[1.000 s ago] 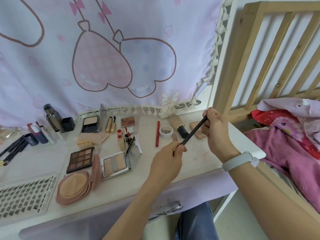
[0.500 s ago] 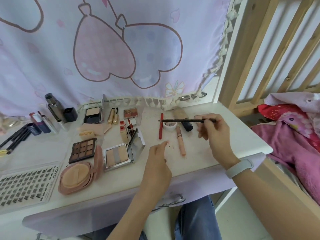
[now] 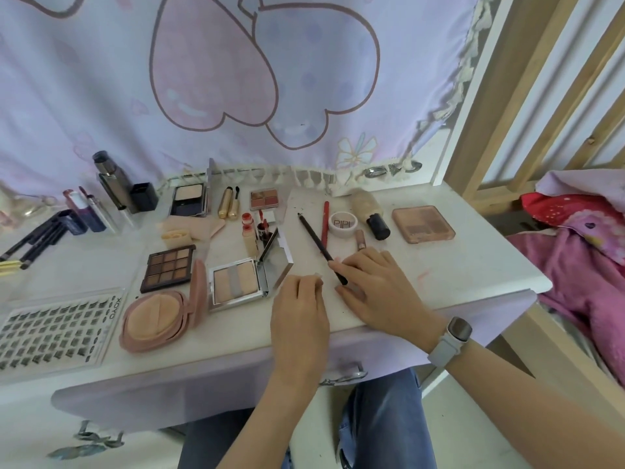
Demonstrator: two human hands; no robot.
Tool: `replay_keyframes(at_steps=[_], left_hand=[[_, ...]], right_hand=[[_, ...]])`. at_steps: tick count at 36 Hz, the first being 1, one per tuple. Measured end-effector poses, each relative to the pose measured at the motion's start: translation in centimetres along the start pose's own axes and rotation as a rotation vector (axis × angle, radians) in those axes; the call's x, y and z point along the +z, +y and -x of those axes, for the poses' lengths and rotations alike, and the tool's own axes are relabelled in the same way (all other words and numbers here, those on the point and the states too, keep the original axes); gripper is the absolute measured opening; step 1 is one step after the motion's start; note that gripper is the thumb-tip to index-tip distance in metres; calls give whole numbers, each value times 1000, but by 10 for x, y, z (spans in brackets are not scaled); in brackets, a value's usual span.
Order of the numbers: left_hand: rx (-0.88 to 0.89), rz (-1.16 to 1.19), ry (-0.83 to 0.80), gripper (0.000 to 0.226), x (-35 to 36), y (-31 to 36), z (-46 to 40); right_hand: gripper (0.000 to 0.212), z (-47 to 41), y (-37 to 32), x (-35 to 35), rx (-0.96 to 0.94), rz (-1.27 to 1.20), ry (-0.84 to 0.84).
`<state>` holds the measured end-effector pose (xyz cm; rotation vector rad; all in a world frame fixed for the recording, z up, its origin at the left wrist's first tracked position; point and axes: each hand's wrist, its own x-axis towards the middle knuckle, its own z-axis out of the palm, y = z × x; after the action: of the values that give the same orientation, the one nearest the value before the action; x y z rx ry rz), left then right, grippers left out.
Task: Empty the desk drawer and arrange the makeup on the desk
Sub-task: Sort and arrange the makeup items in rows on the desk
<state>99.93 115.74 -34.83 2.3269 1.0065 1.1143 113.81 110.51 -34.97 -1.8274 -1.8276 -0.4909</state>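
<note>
Both forearms reach in from the near edge of the worktop, hands low over its front; the right hand, a pale watch on its wrist, lies palm down with its fingers laid over the near end of the black pencil, forefinger above and thumb below it, seemingly a light pinch; the pencil lies flat, slanting away to the far left, just left of the red pencil and the white PIPI jar; the left hand rests just left of the pencil's near end, fingers loosely curled, holding nothing I can make out; left of it stands the open silver compact.
</note>
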Motion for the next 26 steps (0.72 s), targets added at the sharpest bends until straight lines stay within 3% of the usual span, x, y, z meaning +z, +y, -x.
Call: replay_keyframes(at_steps=[9, 26], left_hand=[[75, -110, -29, 20, 3, -6, 2], [213, -172, -157, 42, -4, -20, 11]], right_hand=[[29, 6, -3, -2, 50, -29, -80], [19, 10, -11, 0, 73, -23, -34]])
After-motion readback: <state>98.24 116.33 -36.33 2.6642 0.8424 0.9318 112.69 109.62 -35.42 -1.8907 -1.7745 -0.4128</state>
